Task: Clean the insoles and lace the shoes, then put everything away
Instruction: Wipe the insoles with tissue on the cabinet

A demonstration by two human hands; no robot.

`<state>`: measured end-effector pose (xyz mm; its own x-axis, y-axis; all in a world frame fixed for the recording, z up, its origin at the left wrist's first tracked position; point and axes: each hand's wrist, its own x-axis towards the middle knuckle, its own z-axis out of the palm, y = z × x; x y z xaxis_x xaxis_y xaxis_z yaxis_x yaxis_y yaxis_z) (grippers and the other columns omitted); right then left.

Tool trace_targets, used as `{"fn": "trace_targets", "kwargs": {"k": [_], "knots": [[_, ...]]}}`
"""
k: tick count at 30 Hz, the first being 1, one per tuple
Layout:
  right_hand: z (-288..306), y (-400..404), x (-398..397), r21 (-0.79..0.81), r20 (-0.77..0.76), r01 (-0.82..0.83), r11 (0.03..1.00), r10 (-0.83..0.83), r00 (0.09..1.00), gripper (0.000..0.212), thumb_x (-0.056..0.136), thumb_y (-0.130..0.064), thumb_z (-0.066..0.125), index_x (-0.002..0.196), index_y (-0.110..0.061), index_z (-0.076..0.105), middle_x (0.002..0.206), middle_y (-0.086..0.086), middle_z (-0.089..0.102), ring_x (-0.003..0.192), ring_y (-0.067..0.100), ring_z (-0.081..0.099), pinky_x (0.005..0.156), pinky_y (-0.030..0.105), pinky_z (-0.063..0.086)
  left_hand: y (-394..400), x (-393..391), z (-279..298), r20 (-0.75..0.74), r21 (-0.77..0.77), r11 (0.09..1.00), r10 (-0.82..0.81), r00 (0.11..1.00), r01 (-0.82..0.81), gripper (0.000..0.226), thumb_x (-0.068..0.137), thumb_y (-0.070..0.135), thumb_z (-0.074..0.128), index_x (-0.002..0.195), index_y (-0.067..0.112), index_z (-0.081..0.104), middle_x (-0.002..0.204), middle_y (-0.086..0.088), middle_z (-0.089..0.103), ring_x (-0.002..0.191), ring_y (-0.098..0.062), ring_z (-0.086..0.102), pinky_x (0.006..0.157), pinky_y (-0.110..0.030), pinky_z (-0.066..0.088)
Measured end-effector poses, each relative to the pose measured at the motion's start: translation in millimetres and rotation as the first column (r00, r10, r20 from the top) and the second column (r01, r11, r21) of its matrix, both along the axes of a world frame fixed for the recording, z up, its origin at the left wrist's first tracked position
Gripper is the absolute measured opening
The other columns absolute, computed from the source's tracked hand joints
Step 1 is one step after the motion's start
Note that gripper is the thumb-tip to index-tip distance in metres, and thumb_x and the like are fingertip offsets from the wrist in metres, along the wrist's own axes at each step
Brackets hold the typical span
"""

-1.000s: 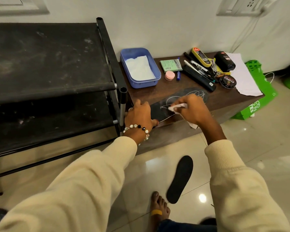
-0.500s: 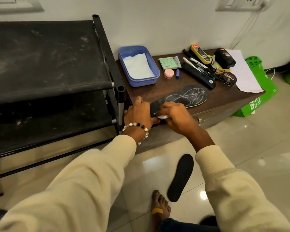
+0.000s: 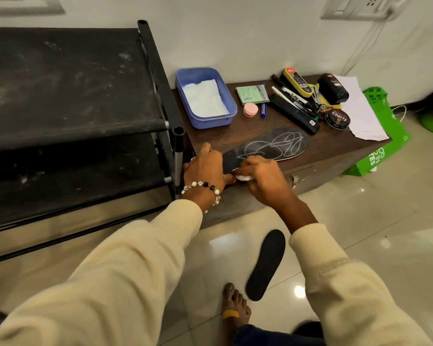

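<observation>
The right hand (image 3: 261, 178) pinches a small white wipe (image 3: 243, 177) between thumb and curled fingers, pressing it on the heel end of a dark insole (image 3: 273, 146) that lies flat on the brown counter (image 3: 335, 148). Touching this grip on its left, the left hand (image 3: 206, 168) grips the insole's heel end against the counter's front edge, thumb beside the wipe; a beaded bracelet (image 3: 203, 188) circles its wrist. Away from both hands the insole runs towards the far right, its toe half covered with pale looping scribbles. Beyond the hands, near the wall, a blue tub (image 3: 229, 106) holds folded white tissue (image 3: 204, 99). To its right lie a green packet (image 3: 251, 94), a pink round pot (image 3: 250, 109) and a blue pen (image 3: 263, 109). Farther right sits a cluster: markers, a long black case (image 3: 295, 113), a yellow-edged shoe shine sponge (image 3: 296, 82), a black bottle (image 3: 334, 88), a round Cherry polish tin (image 3: 337, 118) and a white paper sheet (image 3: 360, 113). Left of the hands stands a black shoe rack (image 3: 73, 83), dusty. Below the hands, on the glossy tiled floor (image 3: 360, 208), a second black insole (image 3: 266, 263) lies just beside a bare foot (image 3: 235, 308). A green bag (image 3: 383, 151) leans past the counter's right end
</observation>
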<state>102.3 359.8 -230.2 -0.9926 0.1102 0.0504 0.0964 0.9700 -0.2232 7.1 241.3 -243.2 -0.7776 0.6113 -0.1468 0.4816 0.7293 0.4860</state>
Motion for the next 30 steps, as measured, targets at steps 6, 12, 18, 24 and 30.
{"fn": "trace_targets", "kwargs": {"k": [6, 12, 18, 24, 30], "knots": [[7.1, 10.9, -1.1, 0.091, 0.071, 0.177, 0.98, -0.183, 0.981, 0.034, 0.084, -0.002, 0.056, 0.114, -0.01, 0.069, 0.113, 0.015, 0.062, 0.107, 0.031, 0.054, 0.082, 0.03, 0.04, 0.6, -0.2, 0.1, 0.003, -0.013, 1.0, -0.005, 1.0, 0.005, 0.059, 0.072, 0.045, 0.078, 0.121, 0.017, 0.061, 0.121, -0.002, 0.043, 0.104, -0.03, 0.055, 0.09, -0.046, 0.049], [25.1, -4.4, -12.6, -0.078, 0.239, 0.202, 0.976, -0.178, 0.954, 0.021, 0.085, -0.007, 0.06, 0.098, -0.013, 0.076, 0.101, 0.007, 0.072, 0.095, 0.022, 0.064, 0.089, 0.031, 0.05, 0.4, -0.7, 0.4, 0.01, -0.005, 1.0, -0.007, 1.0, 0.008, 0.055, 0.071, 0.044, 0.08, 0.117, 0.018, 0.064, 0.118, -0.002, 0.044, 0.102, -0.03, 0.056, 0.088, -0.047, 0.049], [31.8, 15.6, -10.0, -0.307, -0.039, 0.558, 0.771, -0.596, 0.802, 0.018, 0.086, -0.006, 0.063, 0.099, -0.012, 0.075, 0.091, 0.005, 0.072, 0.082, 0.014, 0.062, 0.072, 0.018, 0.045, -1.4, -2.4, -0.2, 0.026, 0.012, 1.0, -0.016, 1.0, 0.016, 0.061, 0.069, 0.045, 0.08, 0.121, 0.02, 0.062, 0.118, -0.001, 0.044, 0.103, -0.03, 0.056, 0.09, -0.047, 0.048], [-1.2, -7.7, -33.3, -0.08, 0.032, 0.43, 0.899, -0.429, 0.903, 0.024, 0.086, -0.004, 0.055, 0.107, -0.004, 0.068, 0.109, 0.015, 0.061, 0.103, 0.03, 0.056, 0.078, 0.015, 0.039, -0.2, -1.2, -1.5, 0.025, 0.047, 0.999, 0.006, 1.0, -0.007, 0.051, 0.067, 0.043, 0.082, 0.111, 0.02, 0.067, 0.113, -0.001, 0.046, 0.097, -0.029, 0.058, 0.086, -0.047, 0.05], [8.3, -25.5, -31.3, 0.015, 0.089, 0.032, 0.999, -0.033, 0.995, 0.026, 0.082, -0.007, 0.064, 0.107, -0.006, 0.07, 0.113, 0.017, 0.063, 0.104, 0.032, 0.056, 0.082, 0.033, 0.042, -1.0, -1.9, -5.4, -0.034, 0.051, 0.999, 0.014, 0.999, -0.013, 0.031, 0.077, 0.03, 0.076, 0.105, 0.021, 0.067, 0.11, -0.002, 0.047, 0.095, -0.03, 0.06, 0.081, -0.046, 0.051]]}}
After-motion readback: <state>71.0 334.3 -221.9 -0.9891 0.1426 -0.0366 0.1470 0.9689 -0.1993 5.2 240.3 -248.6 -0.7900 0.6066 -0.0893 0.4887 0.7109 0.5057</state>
